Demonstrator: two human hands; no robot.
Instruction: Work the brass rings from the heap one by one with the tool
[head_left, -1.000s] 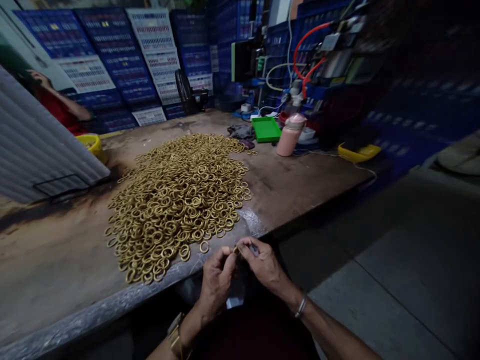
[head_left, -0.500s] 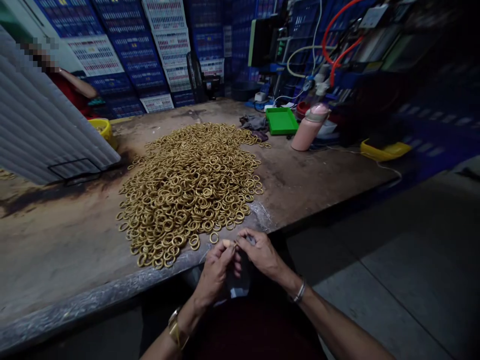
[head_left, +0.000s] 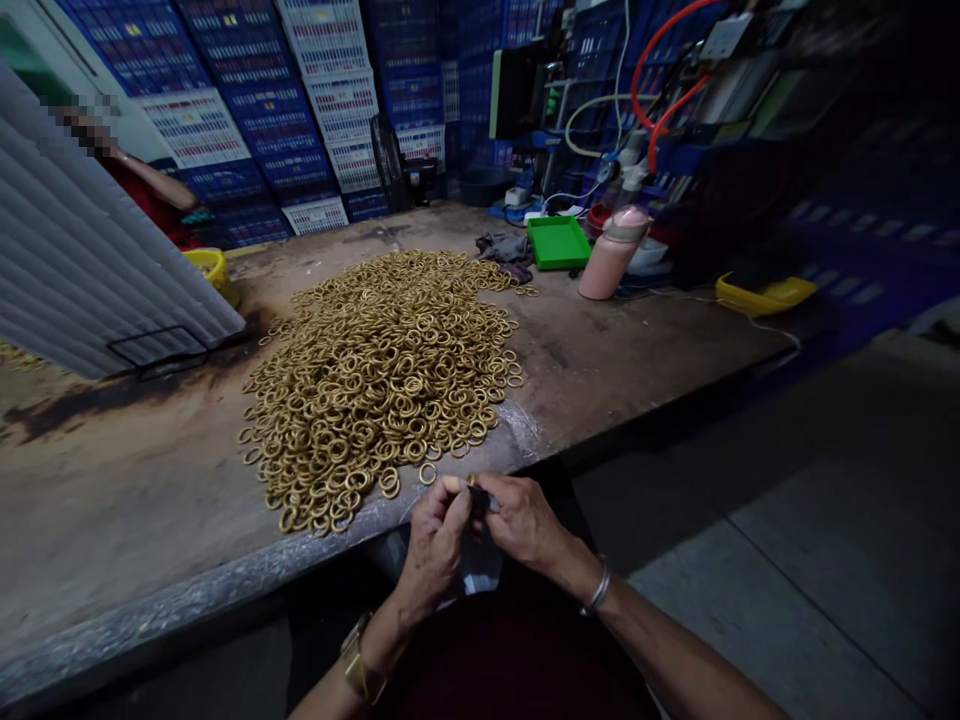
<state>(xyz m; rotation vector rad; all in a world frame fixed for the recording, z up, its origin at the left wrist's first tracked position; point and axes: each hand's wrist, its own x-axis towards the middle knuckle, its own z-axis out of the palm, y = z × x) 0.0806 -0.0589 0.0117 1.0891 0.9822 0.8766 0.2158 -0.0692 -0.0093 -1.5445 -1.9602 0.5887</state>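
A large heap of gold-coloured metal rings (head_left: 382,370) lies on the worktable in front of me. My left hand (head_left: 435,545) and my right hand (head_left: 529,525) meet just past the table's near edge, fingertips together. Between them shows a small bit of a gold-coloured ring (head_left: 472,480), mostly covered by the fingers. Both hands are closed in a pinch around it. Something dark grey (head_left: 487,498) sits at my right fingers; its kind is unclear. A pale wrap (head_left: 451,484) covers a left finger.
The worktable (head_left: 135,500) bears a pink bottle (head_left: 607,262), a green tray (head_left: 559,243), a dark cloth (head_left: 502,247) and a yellow scoop-like container (head_left: 765,295). At left stand a grey corrugated panel (head_left: 112,240) and a yellow tub (head_left: 214,270); behind them shows a person's arm (head_left: 161,180). Stacked crates (head_left: 285,110) line the back.
My right fingers have curled in lower against the left fingertips, and a bit of gold ring now shows above them. The view has shifted slightly.
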